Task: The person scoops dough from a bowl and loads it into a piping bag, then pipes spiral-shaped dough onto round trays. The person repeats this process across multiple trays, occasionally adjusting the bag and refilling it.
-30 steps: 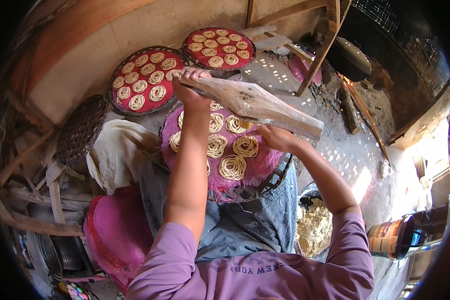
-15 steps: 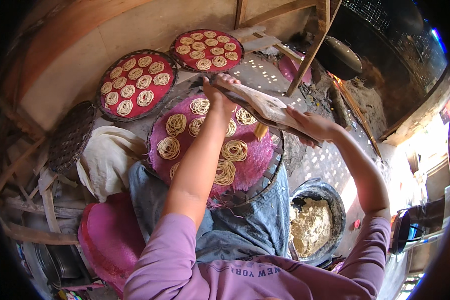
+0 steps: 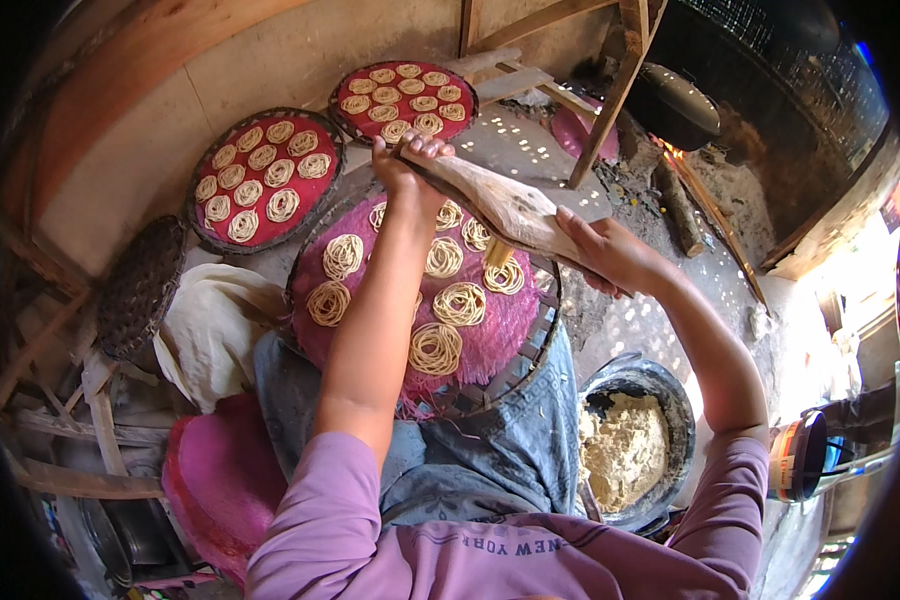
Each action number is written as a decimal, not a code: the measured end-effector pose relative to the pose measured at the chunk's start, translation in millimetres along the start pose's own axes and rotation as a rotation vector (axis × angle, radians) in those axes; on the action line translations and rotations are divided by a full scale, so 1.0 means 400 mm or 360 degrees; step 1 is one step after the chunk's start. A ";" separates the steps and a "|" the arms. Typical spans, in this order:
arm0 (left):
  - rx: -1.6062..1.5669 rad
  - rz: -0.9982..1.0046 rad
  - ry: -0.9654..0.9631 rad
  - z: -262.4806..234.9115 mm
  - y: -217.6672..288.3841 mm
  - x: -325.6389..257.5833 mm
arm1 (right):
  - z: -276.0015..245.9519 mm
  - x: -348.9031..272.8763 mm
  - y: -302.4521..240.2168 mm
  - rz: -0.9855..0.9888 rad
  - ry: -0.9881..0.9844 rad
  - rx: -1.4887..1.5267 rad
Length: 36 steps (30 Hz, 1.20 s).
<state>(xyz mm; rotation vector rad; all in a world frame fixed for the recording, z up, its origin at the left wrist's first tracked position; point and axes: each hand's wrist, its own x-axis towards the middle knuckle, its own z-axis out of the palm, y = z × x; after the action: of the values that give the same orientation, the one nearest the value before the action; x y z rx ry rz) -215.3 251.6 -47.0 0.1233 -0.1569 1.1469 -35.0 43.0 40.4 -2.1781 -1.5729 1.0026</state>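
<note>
Wooden press point(image 3: 500, 205) held over the pink-lined tray point(image 3: 505, 332), a hand at each end.
Left hand point(image 3: 408, 174) wraps the end near the tray's far edge; right hand point(image 3: 612, 252) clasps the end past its right rim, well apart from the left. To my eye: press stiff, fairly heavy; best held by both ends, clear of the yellowish stub point(image 3: 497, 254) beneath. Pale coils point(image 3: 435, 349) on the tray: probably soft, easily deformed.
</note>
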 end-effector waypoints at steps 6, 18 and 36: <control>-0.0119 -0.0097 0.0191 -0.069 -0.068 -0.011 | -0.020 -0.018 0.056 0.0010 -0.0018 0.0015; -0.0603 -0.0308 -0.0475 -0.166 -0.059 0.033 | 0.140 0.204 0.245 -0.0353 -0.1026 0.2119; 0.0329 -0.0271 -0.1306 0.283 0.164 -0.051 | 0.011 0.056 0.056 -0.0527 -0.0742 0.1205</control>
<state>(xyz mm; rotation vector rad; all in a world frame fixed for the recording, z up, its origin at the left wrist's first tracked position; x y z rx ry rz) -290.3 239.8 61.4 0.7771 -0.7391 0.8841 -17.8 54.2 15.8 -1.1911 -1.3281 1.7097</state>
